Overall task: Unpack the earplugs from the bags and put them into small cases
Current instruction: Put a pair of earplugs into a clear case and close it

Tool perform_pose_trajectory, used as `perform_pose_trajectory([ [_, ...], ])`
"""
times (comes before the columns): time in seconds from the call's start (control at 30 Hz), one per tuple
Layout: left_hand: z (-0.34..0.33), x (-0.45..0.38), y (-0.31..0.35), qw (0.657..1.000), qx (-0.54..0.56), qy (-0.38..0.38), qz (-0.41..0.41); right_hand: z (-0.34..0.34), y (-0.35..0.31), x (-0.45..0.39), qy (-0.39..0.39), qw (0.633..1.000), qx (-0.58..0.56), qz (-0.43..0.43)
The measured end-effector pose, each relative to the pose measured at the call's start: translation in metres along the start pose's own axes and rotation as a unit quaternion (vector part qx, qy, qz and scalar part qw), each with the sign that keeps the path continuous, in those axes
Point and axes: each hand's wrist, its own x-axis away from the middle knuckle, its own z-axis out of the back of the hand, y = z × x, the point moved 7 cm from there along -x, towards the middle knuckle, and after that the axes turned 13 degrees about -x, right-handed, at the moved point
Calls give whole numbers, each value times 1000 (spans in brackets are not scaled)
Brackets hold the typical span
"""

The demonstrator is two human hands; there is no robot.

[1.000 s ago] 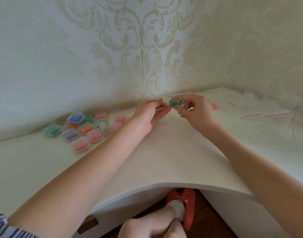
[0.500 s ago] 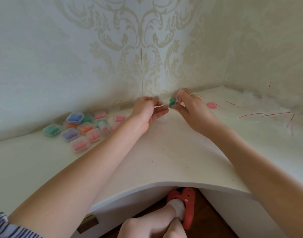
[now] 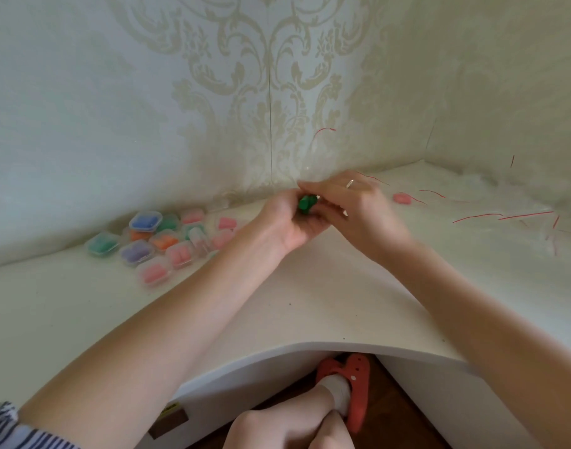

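Observation:
My hands meet over the back of the white desk (image 3: 310, 303). My left hand (image 3: 287, 222) curls its fingers around the green earplugs (image 3: 305, 204). My right hand (image 3: 350, 209), ring on one finger, pinches a small clear bag (image 3: 311, 157) with a red strip that sticks up above the fingers. To the left lie several small clear cases (image 3: 161, 241) filled with blue, green, orange, purple and pink earplugs. One case (image 3: 198, 236) in that group looks empty.
A loose pink earplug (image 3: 402, 198) lies on the desk just right of my right hand. A heap of empty clear bags with red strips (image 3: 504, 217) covers the right side. Patterned walls close the corner behind. A foot in a red shoe (image 3: 352, 380) shows under the desk.
The hands have closed together. The green earplugs have come out of the bag toward my left hand, and the bag now sticks up above my right fingers.

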Motion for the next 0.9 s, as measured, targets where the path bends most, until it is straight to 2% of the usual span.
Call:
perform_pose_trajectory([
  [0.1, 7, -4, -3, 999, 40, 29, 10, 5, -1, 1, 15, 1000, -10, 24],
  [0.17, 15, -10, -3, 997, 47, 58, 10, 17, -4, 1, 62, 997, -8, 41],
  [0.23, 17, -12, -3, 997, 16, 71, 11, 27, -1, 0, 98, 995, 15, 11],
  [0.33, 15, -11, 1, 988, -131, 75, -26, 28, 17, -1, 72, 995, 33, -58],
  [0.4, 11, -9, 7, 962, -250, 84, -76, 30, 29, 1, 73, 995, 2, -68],
  [0.47, 10, -6, 13, 923, -353, 92, -121, 42, 47, 4, 102, 988, -14, -116],
  [0.53, 14, -4, 25, 852, -474, 126, -181, 70, 70, 13, 170, 965, 21, -198],
  [0.6, 16, -1, 38, 734, -608, 168, -252, 108, 88, 31, 258, 927, 87, -257],
  [0.67, 16, 3, 44, 625, -704, 184, -283, 137, 97, 48, 311, 900, 136, -272],
  [0.73, 18, 4, 41, 545, -772, 180, -273, 147, 115, 64, 288, 881, 182, -329],
  [0.8, 19, 1, 37, 469, -823, 180, -264, 138, 141, 80, 200, 849, 242, -425],
  [0.87, 20, -2, 34, 415, -854, 179, -258, 129, 152, 92, 132, 802, 292, -504],
  [0.9, 20, -4, 33, 398, -864, 174, -252, 129, 151, 93, 129, 787, 307, -520],
])
